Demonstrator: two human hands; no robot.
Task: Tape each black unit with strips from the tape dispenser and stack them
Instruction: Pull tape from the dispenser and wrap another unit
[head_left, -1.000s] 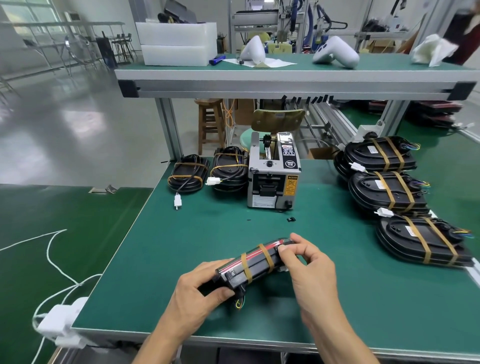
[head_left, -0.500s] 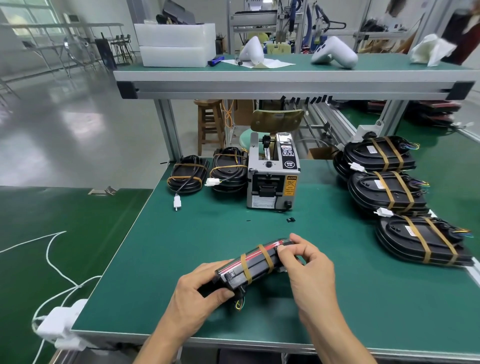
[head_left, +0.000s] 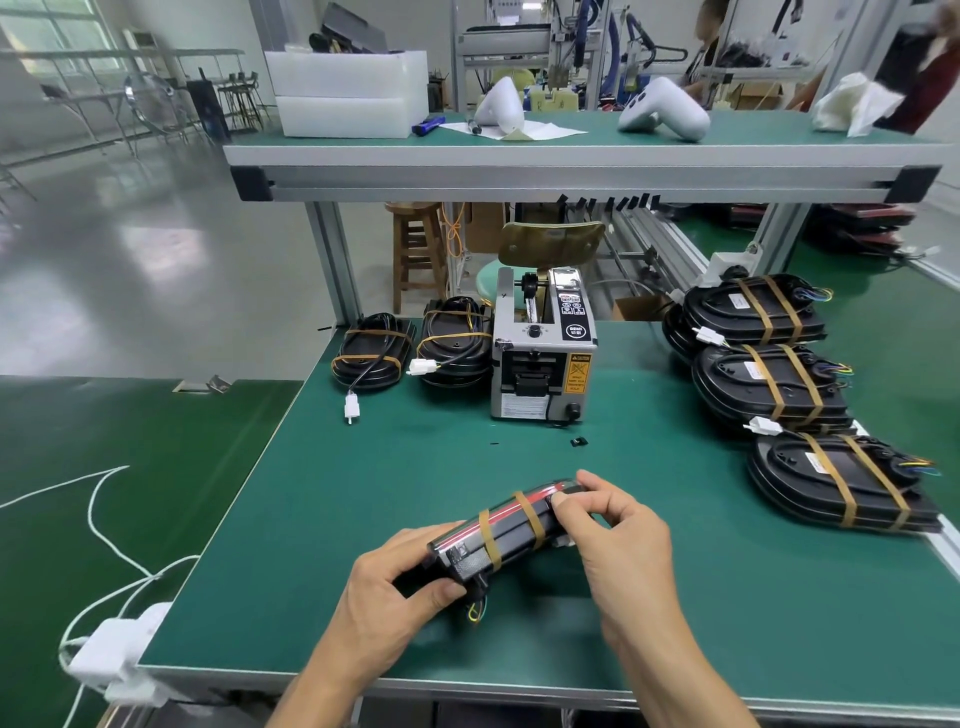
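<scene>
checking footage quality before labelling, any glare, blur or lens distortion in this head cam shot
Head view: glare pools on the glossy floor at left; wide-angle bend bows the shelf edge and the table; the far corners smear, top right worst; the held black unit, both hands and the tape dispenser are sharp; soft shadows only.

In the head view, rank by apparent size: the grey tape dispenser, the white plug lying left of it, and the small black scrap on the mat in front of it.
1. Grey tape dispenser, clearly largest.
2. White plug.
3. Small black scrap, slightly smaller than the plug.
</scene>
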